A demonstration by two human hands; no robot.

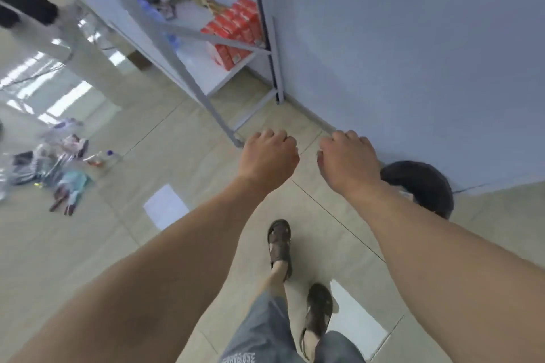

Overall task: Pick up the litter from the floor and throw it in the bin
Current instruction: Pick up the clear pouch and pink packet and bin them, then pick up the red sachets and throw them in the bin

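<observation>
Both my arms reach forward over the tiled floor. My left hand [269, 160] is curled into a loose fist with nothing seen in it. Beside it, my right hand [348, 160] hangs with fingers bent down, and nothing shows in it either. A black bin [424, 186] stands against the wall just right of my right wrist, partly hidden by that arm. A heap of litter [56, 168], made of plastic wrappers, bottles and packets, lies on the floor far to the left. It is blurred.
A metal shelf rack [194, 38] with red boxes [236, 32] stands ahead against the blue wall [413, 53]. Its front leg meets the floor near my left hand. My sandalled feet [280, 247] are mid-step below. Bright patches of light lie on the tiles.
</observation>
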